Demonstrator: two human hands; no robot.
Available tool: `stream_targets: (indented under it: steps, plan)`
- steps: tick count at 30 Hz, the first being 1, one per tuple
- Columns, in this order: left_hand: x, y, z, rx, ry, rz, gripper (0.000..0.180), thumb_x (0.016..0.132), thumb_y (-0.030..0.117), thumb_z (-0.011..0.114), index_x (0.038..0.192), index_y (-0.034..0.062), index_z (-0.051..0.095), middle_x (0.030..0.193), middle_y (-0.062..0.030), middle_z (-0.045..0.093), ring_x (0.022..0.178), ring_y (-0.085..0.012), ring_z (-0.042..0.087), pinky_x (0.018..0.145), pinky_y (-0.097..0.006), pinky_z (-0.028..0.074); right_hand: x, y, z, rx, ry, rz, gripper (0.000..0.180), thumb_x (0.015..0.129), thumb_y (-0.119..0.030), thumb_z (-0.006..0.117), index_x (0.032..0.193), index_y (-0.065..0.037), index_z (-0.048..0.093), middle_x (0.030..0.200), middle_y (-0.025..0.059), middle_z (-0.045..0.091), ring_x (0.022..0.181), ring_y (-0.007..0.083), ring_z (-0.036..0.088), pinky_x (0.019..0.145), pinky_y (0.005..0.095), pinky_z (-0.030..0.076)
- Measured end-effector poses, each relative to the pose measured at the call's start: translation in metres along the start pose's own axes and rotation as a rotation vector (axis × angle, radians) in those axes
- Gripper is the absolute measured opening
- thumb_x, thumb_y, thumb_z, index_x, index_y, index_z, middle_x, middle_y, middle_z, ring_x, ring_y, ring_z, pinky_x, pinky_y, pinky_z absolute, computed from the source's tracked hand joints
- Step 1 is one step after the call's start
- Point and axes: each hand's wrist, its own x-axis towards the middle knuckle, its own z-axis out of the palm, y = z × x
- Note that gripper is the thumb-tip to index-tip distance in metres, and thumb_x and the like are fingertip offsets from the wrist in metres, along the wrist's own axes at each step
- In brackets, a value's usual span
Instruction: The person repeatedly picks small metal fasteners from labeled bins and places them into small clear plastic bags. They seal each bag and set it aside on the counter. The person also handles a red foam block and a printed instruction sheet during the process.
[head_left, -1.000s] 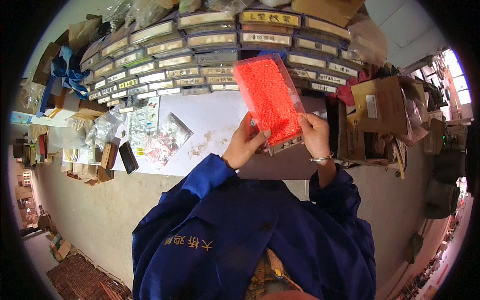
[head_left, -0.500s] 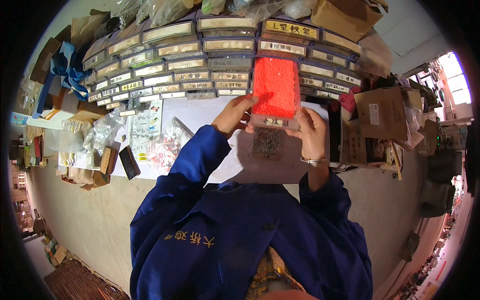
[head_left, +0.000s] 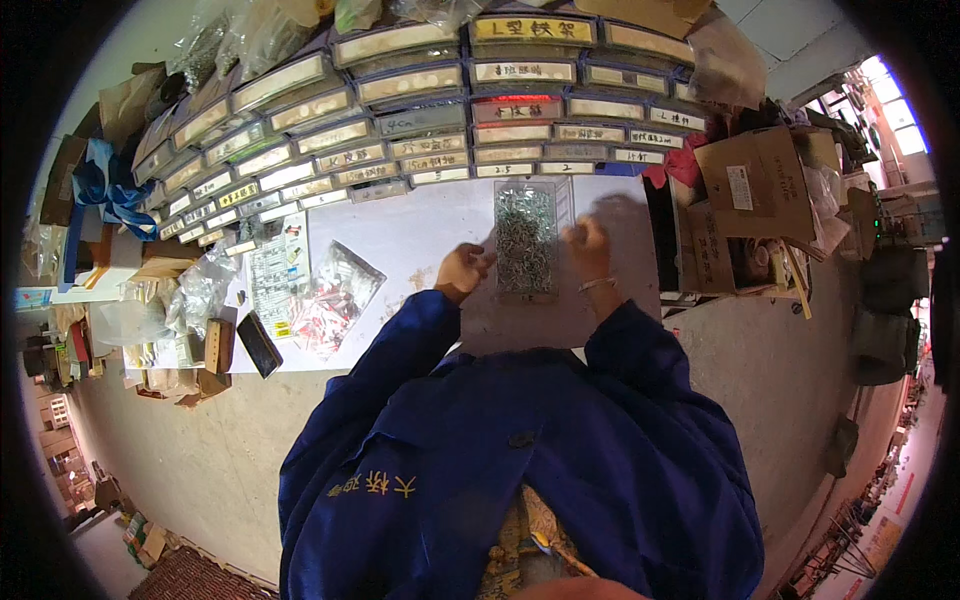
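A clear plastic drawer box [head_left: 527,296] full of small silvery metal pieces stands on the white table in front of me. The pieces look like screws or pins, too small to tell which. My left hand [head_left: 463,272] is at the left of the box with its fingers apart and nothing in them. On the other side, my right hand [head_left: 588,250] hovers just off the box's right edge, smeared by motion, its fingers not clear. Above and behind, a drawer with red contents [head_left: 517,108] sits in the drawer cabinet [head_left: 420,125], only a strip of red showing.
Left on the table lie a plastic bag of red and white pieces [head_left: 335,300], a printed sheet [head_left: 280,275], a dark phone [head_left: 259,345] and a brown block [head_left: 218,345]. Cardboard boxes [head_left: 755,190] crowd the right side. Bags and cartons are piled on the cabinet.
The drawer of red pieces has left both my hands and is now back in the cabinet. My hands have come down beside the box of metal pieces, which is now uncovered.
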Motion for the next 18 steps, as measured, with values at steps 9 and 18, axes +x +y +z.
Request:
stream_targets:
  steps: [9, 18]
  plan:
    - [0.044, -0.034, 0.051, 1.086, -0.030, 0.335, 0.025, 0.086, 0.023, 0.055, 0.088, 0.0037, 0.071, 0.080, -0.0191, 0.069, 0.081, -0.0368, 0.067, 0.074, -0.046, 0.053, -0.047, 0.049, 0.018, -0.248, -0.384, 0.078, 0.035, 0.092, -0.030, 0.054, 0.082, 0.003, 0.060, 0.084, 0.0276, 0.060, 0.082, 0.0452, 0.059, 0.073, 0.0535, 0.046]
    - [0.033, 0.025, 0.125, 1.172, -0.193, 0.616, 0.013, 0.076, 0.010, 0.060, 0.078, 0.0071, 0.073, 0.087, -0.0166, 0.068, 0.086, -0.0330, 0.066, 0.072, -0.043, 0.054, -0.067, 0.090, -0.065, -0.073, -0.150, -0.015, 0.023, 0.089, -0.017, 0.055, 0.078, 0.003, 0.055, 0.072, 0.0243, 0.051, 0.067, 0.0415, 0.055, 0.063, 0.0507, 0.043]
